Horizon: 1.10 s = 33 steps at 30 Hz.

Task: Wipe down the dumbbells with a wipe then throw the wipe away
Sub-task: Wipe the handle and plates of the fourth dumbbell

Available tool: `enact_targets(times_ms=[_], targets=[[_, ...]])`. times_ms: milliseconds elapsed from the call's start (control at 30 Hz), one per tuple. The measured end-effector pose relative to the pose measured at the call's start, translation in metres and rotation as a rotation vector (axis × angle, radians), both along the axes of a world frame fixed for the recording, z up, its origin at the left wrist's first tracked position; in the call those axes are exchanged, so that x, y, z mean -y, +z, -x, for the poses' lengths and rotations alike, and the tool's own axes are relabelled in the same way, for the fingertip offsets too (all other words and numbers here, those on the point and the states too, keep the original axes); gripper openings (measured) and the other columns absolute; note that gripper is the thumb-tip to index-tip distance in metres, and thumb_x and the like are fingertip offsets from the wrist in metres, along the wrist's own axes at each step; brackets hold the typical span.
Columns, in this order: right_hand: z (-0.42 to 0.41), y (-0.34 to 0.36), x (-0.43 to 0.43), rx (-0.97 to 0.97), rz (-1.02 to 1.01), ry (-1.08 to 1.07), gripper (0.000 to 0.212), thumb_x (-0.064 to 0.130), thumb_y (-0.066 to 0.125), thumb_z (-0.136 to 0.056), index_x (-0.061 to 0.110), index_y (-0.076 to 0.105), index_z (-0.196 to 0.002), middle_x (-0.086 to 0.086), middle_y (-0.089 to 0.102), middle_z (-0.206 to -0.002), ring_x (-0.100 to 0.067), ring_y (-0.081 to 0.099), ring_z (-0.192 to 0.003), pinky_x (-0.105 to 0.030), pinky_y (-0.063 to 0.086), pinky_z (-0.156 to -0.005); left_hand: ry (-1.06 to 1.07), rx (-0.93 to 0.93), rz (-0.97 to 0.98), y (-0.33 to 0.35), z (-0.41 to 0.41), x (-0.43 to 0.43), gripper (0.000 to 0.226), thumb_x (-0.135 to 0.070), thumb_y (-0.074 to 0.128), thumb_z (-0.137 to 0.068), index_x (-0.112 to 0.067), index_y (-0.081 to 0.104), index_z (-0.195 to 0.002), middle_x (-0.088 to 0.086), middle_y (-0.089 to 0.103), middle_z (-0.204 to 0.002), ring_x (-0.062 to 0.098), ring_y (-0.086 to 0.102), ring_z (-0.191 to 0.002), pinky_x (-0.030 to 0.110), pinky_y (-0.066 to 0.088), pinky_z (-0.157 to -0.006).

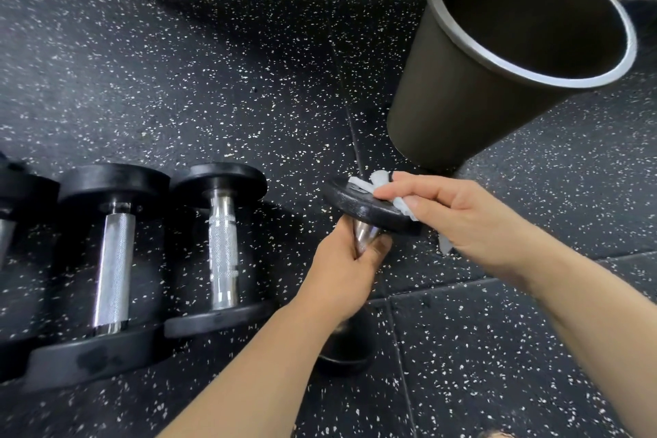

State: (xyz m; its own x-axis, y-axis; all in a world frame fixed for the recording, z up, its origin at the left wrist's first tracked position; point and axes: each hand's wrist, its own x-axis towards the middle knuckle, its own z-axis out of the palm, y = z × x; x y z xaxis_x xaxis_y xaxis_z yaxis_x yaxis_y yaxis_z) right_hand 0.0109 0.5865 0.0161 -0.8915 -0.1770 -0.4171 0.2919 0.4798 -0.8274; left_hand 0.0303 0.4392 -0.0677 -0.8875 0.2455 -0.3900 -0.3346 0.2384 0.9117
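Four dumbbells, one wipe and one bin, as seen from the head view.

1. Held dumbbell (pixel 362 204): upright near the middle of the frame, upper plate tipped toward the bin. The lower plate sits dim beneath the left forearm, and I cannot tell whether it rests on the floor.
2. Left hand (pixel 350 254): fingers and thumb wrapped tight round the chrome handle, just under the upper plate.
3. Right hand (pixel 458 213): fingers laid nearly straight across the upper plate, pressing the wipe against it. The thumb is hidden.
4. Wipe (pixel 377 178): white and crumpled, bunched at the fingertips, with a tail hanging below the palm at the plate's rim.
5. Larger dumbbell (pixel 113 260) and smaller dumbbell (pixel 222 242): lying side by side on the floor, well to the left.
6. Cut-off dumbbell (pixel 17 203): at the left edge, only partly in view.
7. Bin (pixel 462 99): dark with a metal rim and an open top, standing just beyond the held dumbbell.
8. Floor (pixel 213 82): black speckled rubber.

Handling note, by my judgement: the step in hand is wiping the upper plate. To do it well, spread the bunched wipe so more cloth meets the metal. Sweep the face and then round the rim, turning the handle with the left hand to bring fresh surface under the fingers. The handle and lower plate come next, and then the dumbbells on the floor.
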Motion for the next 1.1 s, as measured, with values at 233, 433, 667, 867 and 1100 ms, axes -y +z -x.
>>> enact_targets(times_ms=[233,433,667,867,1100], targets=[[-0.009,0.015,0.009,-0.05,-0.007,0.104,0.036,0.0,0.046,-0.097,0.024,0.066,-0.116,0.036,0.066,-0.083,0.019,0.062,-0.086,0.002,0.042,-0.075,0.007,-0.006,-0.013,0.0,-0.001,0.001,0.017,-0.032,0.06,-0.094,-0.036,0.048,-0.104,-0.021,0.055,-0.076,-0.02,0.051,-0.063,0.003,0.037,-0.058],[0.026,0.008,0.035,0.042,-0.001,0.287,0.037,0.007,0.047,-0.098,0.028,0.064,-0.123,0.019,0.06,-0.13,0.009,0.052,-0.12,-0.015,0.036,-0.106,-0.003,-0.026,0.061,0.004,-0.002,0.004,0.015,-0.032,0.059,-0.094,-0.025,0.045,-0.096,-0.016,0.049,-0.071,-0.006,0.049,-0.057,0.006,0.035,-0.052],[0.056,-0.021,0.024,0.151,-0.148,0.193,0.032,0.013,0.053,-0.097,0.024,0.065,-0.125,0.011,0.064,-0.123,0.002,0.058,-0.097,-0.014,0.042,-0.094,0.036,0.048,0.015,0.005,0.001,0.005,0.016,-0.034,0.059,-0.094,-0.031,0.047,-0.104,-0.017,0.055,-0.08,-0.001,0.05,-0.069,0.011,0.036,-0.062],[0.022,-0.012,-0.003,0.148,-0.071,-0.029,0.029,0.014,0.051,-0.098,0.03,0.065,-0.118,0.033,0.067,-0.083,0.013,0.06,-0.085,-0.017,0.047,-0.093,0.062,0.071,-0.031,0.006,0.004,0.006,0.017,-0.034,0.058,-0.094,-0.037,0.047,-0.106,-0.022,0.058,-0.089,-0.007,0.052,-0.078,0.0,0.037,-0.062],[0.006,0.016,0.023,0.017,-0.015,0.177,0.035,0.012,0.05,-0.098,0.032,0.063,-0.124,0.024,0.059,-0.13,0.012,0.049,-0.122,-0.017,0.033,-0.111,0.047,0.02,0.019,0.005,0.004,0.004,0.018,-0.033,0.058,-0.095,-0.024,0.051,-0.109,-0.018,0.052,-0.079,-0.004,0.047,-0.065,0.002,0.037,-0.055]])
